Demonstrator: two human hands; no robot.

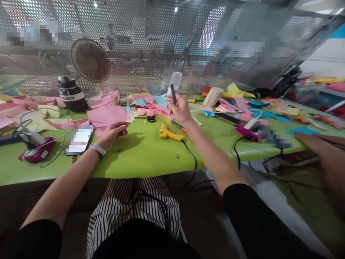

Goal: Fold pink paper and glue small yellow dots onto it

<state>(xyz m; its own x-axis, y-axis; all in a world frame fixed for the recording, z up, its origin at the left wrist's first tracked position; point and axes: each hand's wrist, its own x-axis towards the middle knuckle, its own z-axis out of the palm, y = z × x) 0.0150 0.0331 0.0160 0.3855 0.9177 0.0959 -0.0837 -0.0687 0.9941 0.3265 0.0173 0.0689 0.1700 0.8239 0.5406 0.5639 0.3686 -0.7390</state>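
**Dark stick held upright in the right hand above the green table**

The right hand (pixel 180 108) is closed on a dark stick (pixel 173 94), perhaps a pen or a marker; I cannot tell which. The stick stands nearly upright, its top leaning a little to the left, and in this view it overlaps a clear bottle (pixel 176 80). The left hand (pixel 114 131) is near the pink paper (pixel 107 116), with fingers loosely bent and partly apart; I see nothing held in it.

Between the two arms, the yellow glue gun (pixel 170 133) lies on the green table (pixel 140 163), touched by neither hand. The black scissors (pixel 151 118) are near it, beside the paper scraps (pixel 142 104).

In my judgement, the step in hand is the handling of the stick: picking up or putting down, one picture cannot decide. The next move calls for a firm hold on the stick and some care around the glue gun, because its tip may be hot and its cord (pixel 194 162) hangs over the table edge.
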